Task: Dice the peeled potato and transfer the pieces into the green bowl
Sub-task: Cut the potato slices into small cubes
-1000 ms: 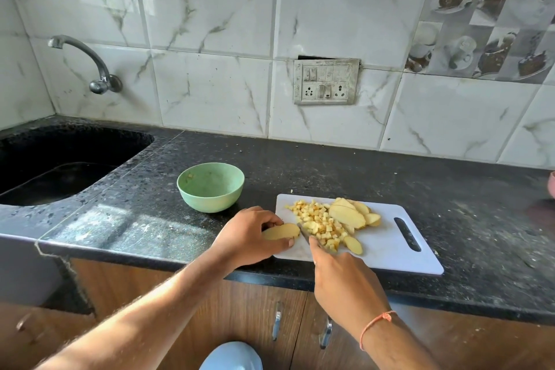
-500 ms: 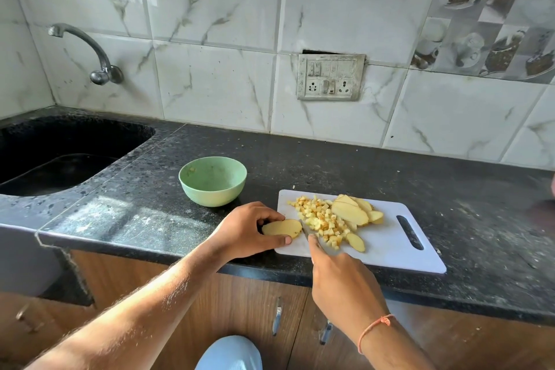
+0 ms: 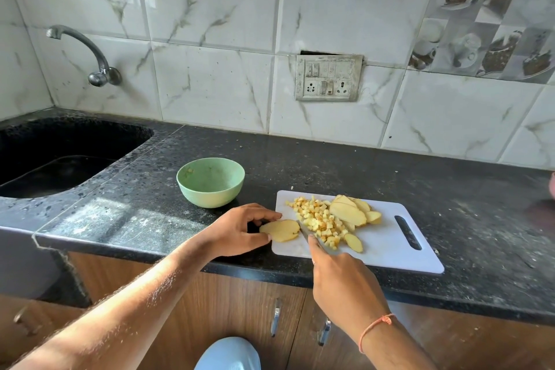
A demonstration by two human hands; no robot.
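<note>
A white cutting board (image 3: 387, 246) lies near the counter's front edge. On it sit a heap of small potato cubes (image 3: 319, 221) and several uncut slices (image 3: 350, 213). My left hand (image 3: 237, 231) pinches one flat potato slice (image 3: 280, 230) at the board's left edge. My right hand (image 3: 342, 282) grips a knife (image 3: 306, 233); its blade rests just right of that slice, forefinger along its back, handle hidden in my fist. The green bowl (image 3: 210, 182) stands to the left of the board, behind my left hand, with only a few specks inside.
A black sink (image 3: 57, 156) with a wall tap (image 3: 96, 66) fills the left end of the dark granite counter (image 3: 450, 189). A switch plate (image 3: 329, 78) is on the tiled wall behind. Cabinet doors with handles lie below the counter edge.
The camera has tilted a little, so the scene sits lower in view. Both hands keep their hold, with the slice and knife at the board's left edge.
</note>
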